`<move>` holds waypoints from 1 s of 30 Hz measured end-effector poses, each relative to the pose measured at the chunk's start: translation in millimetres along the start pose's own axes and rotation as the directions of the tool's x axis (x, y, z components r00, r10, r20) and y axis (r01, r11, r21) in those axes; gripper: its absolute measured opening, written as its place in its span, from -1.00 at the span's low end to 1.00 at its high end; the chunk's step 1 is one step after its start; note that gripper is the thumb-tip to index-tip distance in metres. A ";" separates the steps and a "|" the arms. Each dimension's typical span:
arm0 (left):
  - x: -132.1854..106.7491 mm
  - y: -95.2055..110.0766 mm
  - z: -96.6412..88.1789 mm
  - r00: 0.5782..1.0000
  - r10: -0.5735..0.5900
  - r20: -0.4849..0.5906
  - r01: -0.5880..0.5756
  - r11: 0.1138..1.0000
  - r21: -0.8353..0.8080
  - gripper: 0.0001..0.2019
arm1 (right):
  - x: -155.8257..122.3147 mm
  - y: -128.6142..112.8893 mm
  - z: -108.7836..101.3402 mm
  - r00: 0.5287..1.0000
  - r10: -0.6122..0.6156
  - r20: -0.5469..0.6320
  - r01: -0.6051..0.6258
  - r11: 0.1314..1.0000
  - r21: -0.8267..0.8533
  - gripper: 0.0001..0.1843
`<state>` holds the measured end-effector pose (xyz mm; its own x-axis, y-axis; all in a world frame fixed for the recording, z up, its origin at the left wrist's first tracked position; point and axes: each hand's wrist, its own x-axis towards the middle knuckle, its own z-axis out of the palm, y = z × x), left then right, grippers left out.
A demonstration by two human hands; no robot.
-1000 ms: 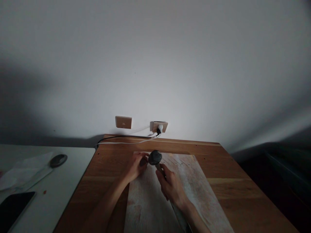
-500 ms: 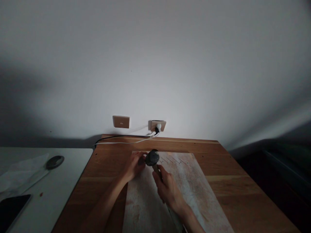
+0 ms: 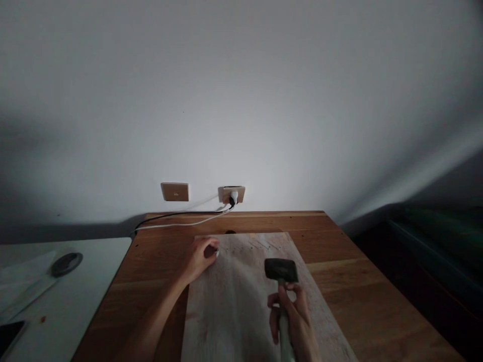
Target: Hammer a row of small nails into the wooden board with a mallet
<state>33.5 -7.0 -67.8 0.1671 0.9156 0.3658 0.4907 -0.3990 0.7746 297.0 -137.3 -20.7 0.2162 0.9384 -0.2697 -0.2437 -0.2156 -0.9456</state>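
A pale whitewashed board point(image 3: 234, 301) lies on the brown wooden table point(image 3: 339, 281), with a row of small nails near its far edge. My right hand point(image 3: 292, 317) is wrapped round the light handle of a hammer with a dark head point(image 3: 281, 270), held over the board's right half. My left hand point(image 3: 199, 256) rests at the board's far left corner, fingers curled in a pinch; what they hold is too small to make out.
A white table point(image 3: 64, 301) adjoins on the left with a dark round disc point(image 3: 67, 264), papers and a dark phone point(image 3: 7, 337). Two wall plates sit behind the table; black and white cables point(image 3: 181, 218) run from the socket point(image 3: 232, 194).
My right hand has pulled the hammer back and to the right, away from my left hand and the nail row. The view has shifted slightly to the right.
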 end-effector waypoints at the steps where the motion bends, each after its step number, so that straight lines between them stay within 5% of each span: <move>1: 0.1 0.4 -0.2 1.000 0.001 -0.002 -0.001 1.000 0.002 -0.66 | -1.9 -0.4 -7.8 0.999 0.002 -0.043 0.000 1.000 0.031 -0.39; 5: 0.5 1.8 -1.0 1.000 -0.007 -0.019 0.007 1.000 0.006 -0.68 | -2.5 -3.9 -25.6 0.988 0.017 -0.151 -0.010 0.999 0.046 -0.33; 10: 1.3 6.0 -2.5 1.000 -0.018 -0.008 0.018 1.000 0.004 -0.69 | 0.0 0.6 -29.0 0.997 0.060 -0.040 -0.069 0.958 -0.277 -0.27; 16: -1.1 22.2 -6.5 0.970 0.205 -0.134 -0.168 0.956 0.241 -0.91 | 0.7 11.3 -36.1 0.999 0.005 0.052 0.028 0.789 -0.613 -0.26; 22: -5.8 37.0 -12.0 0.907 0.392 -0.156 -0.328 0.888 0.323 -0.85 | -0.1 10.2 -37.5 0.999 -0.005 0.053 0.038 0.762 -0.647 -0.29; 30: -6.4 36.7 -9.2 0.892 0.403 -0.203 -0.315 0.878 0.359 -0.86 | 1.1 11.1 -39.9 0.998 0.009 0.055 0.029 0.763 -0.645 -0.25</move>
<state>42.6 -28.0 -36.9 0.1734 0.6460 0.7434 0.6854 -0.6212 0.3799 332.3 -149.5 -38.8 0.1621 0.9498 -0.2676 0.4302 -0.3121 -0.8471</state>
